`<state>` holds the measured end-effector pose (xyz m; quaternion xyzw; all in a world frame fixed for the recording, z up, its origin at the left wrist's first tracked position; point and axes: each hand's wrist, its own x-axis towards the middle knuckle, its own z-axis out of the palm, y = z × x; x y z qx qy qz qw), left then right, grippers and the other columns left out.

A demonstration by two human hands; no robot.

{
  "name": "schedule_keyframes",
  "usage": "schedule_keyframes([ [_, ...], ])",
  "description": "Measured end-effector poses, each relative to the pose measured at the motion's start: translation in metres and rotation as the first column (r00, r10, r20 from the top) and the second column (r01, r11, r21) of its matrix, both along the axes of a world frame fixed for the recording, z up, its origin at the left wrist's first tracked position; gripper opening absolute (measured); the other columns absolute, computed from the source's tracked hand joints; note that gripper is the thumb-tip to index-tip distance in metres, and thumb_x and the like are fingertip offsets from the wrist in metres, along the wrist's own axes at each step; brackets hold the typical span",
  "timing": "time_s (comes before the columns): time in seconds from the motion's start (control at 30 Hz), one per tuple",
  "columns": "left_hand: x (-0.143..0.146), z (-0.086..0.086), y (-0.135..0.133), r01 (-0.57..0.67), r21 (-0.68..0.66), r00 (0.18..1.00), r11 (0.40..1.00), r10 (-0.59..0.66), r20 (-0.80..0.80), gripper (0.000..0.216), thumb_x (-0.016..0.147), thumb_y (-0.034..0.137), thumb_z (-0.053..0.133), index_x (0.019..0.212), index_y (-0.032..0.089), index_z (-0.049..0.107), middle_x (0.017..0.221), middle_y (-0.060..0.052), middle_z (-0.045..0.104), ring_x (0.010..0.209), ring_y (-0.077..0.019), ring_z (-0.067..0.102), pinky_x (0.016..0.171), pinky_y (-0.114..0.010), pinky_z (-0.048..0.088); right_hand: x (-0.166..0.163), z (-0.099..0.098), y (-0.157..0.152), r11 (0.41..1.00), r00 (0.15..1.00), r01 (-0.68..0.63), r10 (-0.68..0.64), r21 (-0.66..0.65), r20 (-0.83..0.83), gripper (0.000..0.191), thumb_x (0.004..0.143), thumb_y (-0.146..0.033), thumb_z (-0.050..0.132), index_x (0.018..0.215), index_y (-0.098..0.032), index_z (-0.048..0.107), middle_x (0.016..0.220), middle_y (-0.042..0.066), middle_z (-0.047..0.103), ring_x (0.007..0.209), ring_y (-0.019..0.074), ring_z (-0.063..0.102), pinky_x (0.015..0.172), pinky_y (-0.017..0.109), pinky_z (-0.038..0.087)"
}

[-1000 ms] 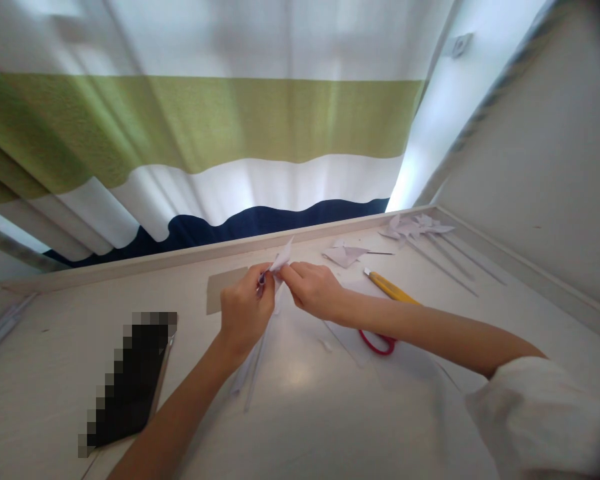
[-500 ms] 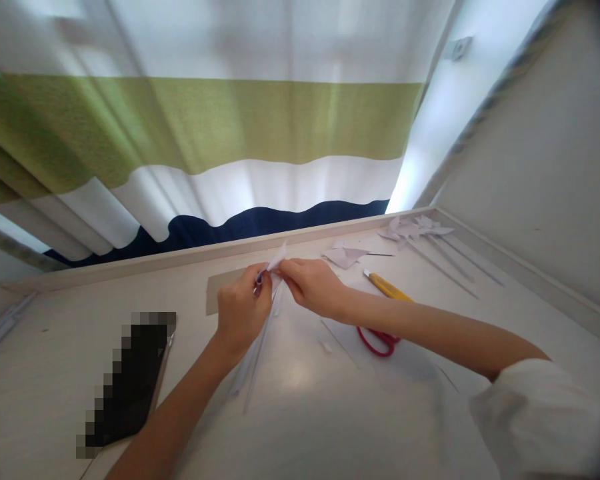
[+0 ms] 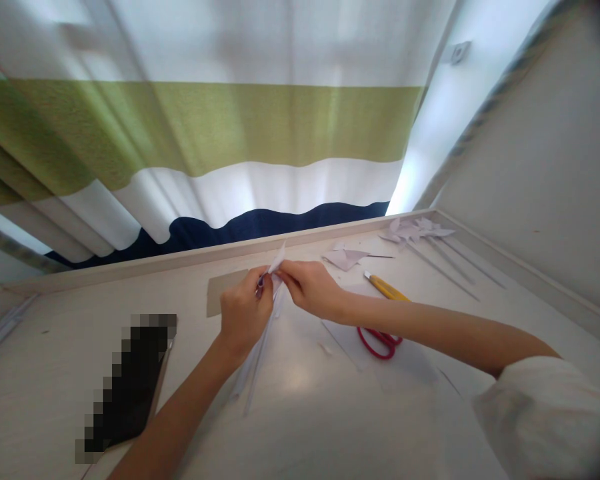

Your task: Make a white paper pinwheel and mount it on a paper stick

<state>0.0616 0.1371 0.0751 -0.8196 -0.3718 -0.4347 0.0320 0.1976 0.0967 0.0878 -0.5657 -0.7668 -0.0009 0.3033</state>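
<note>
My left hand (image 3: 243,313) and my right hand (image 3: 310,287) meet above the middle of the pale table (image 3: 300,413). Both pinch a small folded piece of white paper (image 3: 277,261) whose pointed tip sticks up between them. Thin white sticks (image 3: 257,363) run down from under my left hand towards me; whether that hand also holds them is hidden. My fingers are closed on both hands.
Red-handled scissors (image 3: 380,341) and a yellow utility knife (image 3: 386,287) lie right of my hands under my forearm. Finished paper pinwheels on sticks (image 3: 420,232) lie at the far right, another folded paper (image 3: 345,257) nearer. A black pixelated object (image 3: 127,383) lies at left. A striped curtain (image 3: 205,133) hangs behind.
Both hands have stayed pinched on the paper, shifting only slightly; the view has drifted a little downward.
</note>
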Motion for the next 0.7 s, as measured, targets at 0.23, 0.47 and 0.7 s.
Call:
schedule_keyframes([
  [0.23, 0.001, -0.001, 0.000, 0.003, 0.003, 1.000, 1.000, -0.003, -0.015, 0.012, 0.076, 0.018, 0.051, 0.080, 0.016, 0.062, 0.057, -0.001, 0.064, 0.048, -0.0127, 0.058, 0.047, -0.019, 0.036, -0.010, -0.010, 0.008, 0.987, 0.953, 0.104, -0.135, -0.125, -0.272, 0.033, 0.085, -0.021, 0.029, 0.063, -0.013, 0.052, 0.049, -0.003, 0.046, 0.043, 0.0068, 0.041, 0.041, 0.018, 0.028],
  [0.47, 0.001, -0.003, 0.003, -0.035, -0.010, 0.999, 0.999, 0.035, 0.004, 0.013, 0.075, 0.020, 0.051, 0.080, 0.016, 0.063, 0.055, -0.001, 0.063, 0.048, -0.0129, 0.058, 0.047, -0.019, 0.035, -0.010, -0.014, 0.007, 0.996, 0.966, 0.080, -0.087, -0.039, -0.243, 0.026, 0.085, -0.020, 0.031, 0.073, -0.015, 0.054, 0.060, -0.001, 0.053, 0.054, 0.0089, 0.046, 0.051, 0.019, 0.032],
  [0.7, 0.000, -0.003, 0.005, -0.042, -0.020, 0.999, 0.999, 0.042, 0.030, 0.013, 0.074, 0.019, 0.051, 0.079, 0.017, 0.063, 0.055, 0.000, 0.063, 0.049, -0.0140, 0.060, 0.048, -0.020, 0.036, 0.005, -0.016, 0.010, 0.995, 0.996, -0.078, 0.075, 0.059, 0.045, 0.021, 0.079, -0.011, 0.035, 0.089, -0.015, 0.054, 0.075, 0.006, 0.058, 0.067, 0.0159, 0.049, 0.057, 0.025, 0.032],
])
